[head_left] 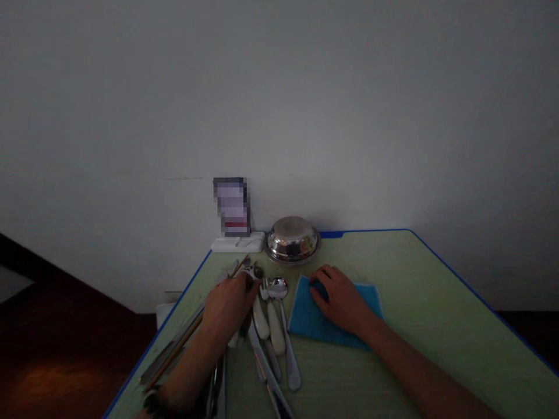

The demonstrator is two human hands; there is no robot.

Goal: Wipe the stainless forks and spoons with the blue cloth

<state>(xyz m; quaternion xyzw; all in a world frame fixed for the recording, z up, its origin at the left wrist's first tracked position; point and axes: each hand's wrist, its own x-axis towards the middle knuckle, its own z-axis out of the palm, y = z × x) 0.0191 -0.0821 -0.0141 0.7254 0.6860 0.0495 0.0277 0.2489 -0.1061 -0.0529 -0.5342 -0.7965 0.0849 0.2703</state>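
Note:
My left hand (pixel 230 302) is low over a pile of cutlery on the table. Its fingers curl down and look closed, but what lies between them is hidden by the hand. Just right of it are a fork (pixel 275 326) with a cream handle and a metal spoon (pixel 279 288). A table knife (pixel 266 361) lies in front of them. My right hand (pixel 336 294) rests on a blue cloth (pixel 305 320), fingers bent and thumb apart, with a dark shaded patch beneath.
An upturned metal bowl (pixel 292 241) stands at the table's back edge. Left of it, a blurred-out phone-like device (pixel 233 206) leans upright on a white stand (pixel 218 244). Chopsticks (pixel 174 355) lie along the left side. A wall (pixel 279 116) rises behind the green, blue-edged table (pixel 419 314).

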